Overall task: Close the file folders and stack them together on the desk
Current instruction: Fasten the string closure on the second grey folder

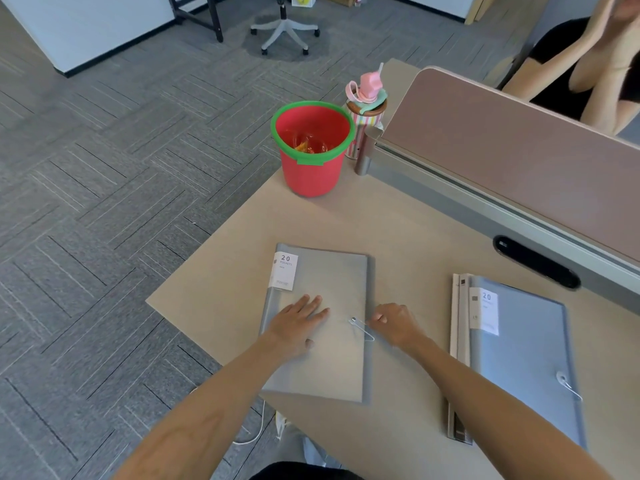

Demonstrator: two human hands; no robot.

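Observation:
A grey file folder lies closed on the beige desk, with a white "20 pockets" label at its top left. My left hand presses flat on its cover, fingers spread. My right hand sits at the folder's right edge, fingers curled on the thin elastic closure cord that runs from a button on the cover. To the right lies a stack of folders, a blue-grey folder on top, closed with its own elastic loop, and paler ones showing at its left edge.
A red bucket with a green rim stands at the desk's far left corner, a pink-lidded cup behind it. A brown partition borders the desk's far side; another person sits beyond it. A black cable slot lies near the partition.

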